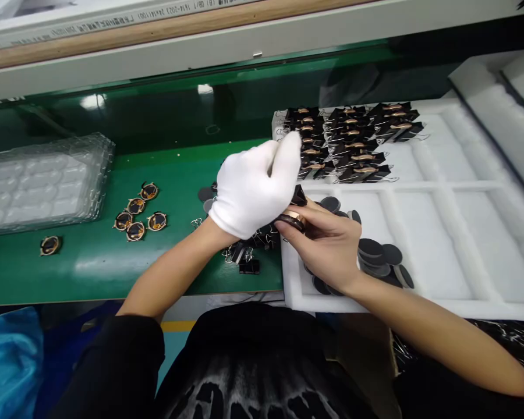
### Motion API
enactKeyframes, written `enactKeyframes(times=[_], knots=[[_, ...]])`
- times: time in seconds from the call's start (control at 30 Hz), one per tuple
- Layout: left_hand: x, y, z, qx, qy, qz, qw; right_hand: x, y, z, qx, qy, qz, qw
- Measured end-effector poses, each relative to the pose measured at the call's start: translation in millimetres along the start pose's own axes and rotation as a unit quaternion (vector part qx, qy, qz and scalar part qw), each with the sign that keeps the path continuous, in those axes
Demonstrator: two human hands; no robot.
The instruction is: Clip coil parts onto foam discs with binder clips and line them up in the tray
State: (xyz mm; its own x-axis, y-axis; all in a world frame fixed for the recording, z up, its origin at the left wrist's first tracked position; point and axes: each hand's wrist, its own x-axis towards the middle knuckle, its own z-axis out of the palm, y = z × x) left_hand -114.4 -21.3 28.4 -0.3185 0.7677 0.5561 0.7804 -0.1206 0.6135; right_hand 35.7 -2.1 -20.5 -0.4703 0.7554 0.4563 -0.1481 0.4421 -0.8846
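My right hand (327, 244), bare, grips a rose-gold watch case (294, 216) with a dark disc against it, thumb and fingers round its edge. My left hand (257, 186), in a white glove, is closed just above it. A black binder clip (300, 196) shows at the gloved fingers, by the case; its handles are hidden. Loose black binder clips (248, 266) lie on the green table below my left hand. Black and grey round pads (378, 256) are heaped in the white foam tray (439, 244) beside my right hand.
Rows of clipped watch cases (353, 145) fill the tray's back left compartments. Several open watch cases (135, 205) lie on the green table (91, 273) to the left. Stacked clear plastic trays (43, 180) stand at far left. A ledge (253, 55) runs across the back.
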Motion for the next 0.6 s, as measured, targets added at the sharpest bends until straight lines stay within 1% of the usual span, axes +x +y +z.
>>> enactKeyframes(times=[0.1,0.27,0.4,0.6], knots=[[10.9,0.4,0.4,0.001,0.041,-0.022,0.999,0.8,-2.2,-1.9,0.004,-0.005,0.010,1.000],[27.0,-7.6,-5.3,-0.055,0.074,-0.005,0.996,3.8,-0.1,-6.1,0.006,0.004,0.080,0.997],[28.5,-8.0,-2.9,-0.056,0.053,-0.005,0.997,7.0,2.3,-7.5,-0.002,0.004,0.094,0.996],[22.9,3.8,8.4,-0.036,0.010,-0.015,0.999,11.4,-2.5,-6.4,-0.030,0.007,0.099,0.995]])
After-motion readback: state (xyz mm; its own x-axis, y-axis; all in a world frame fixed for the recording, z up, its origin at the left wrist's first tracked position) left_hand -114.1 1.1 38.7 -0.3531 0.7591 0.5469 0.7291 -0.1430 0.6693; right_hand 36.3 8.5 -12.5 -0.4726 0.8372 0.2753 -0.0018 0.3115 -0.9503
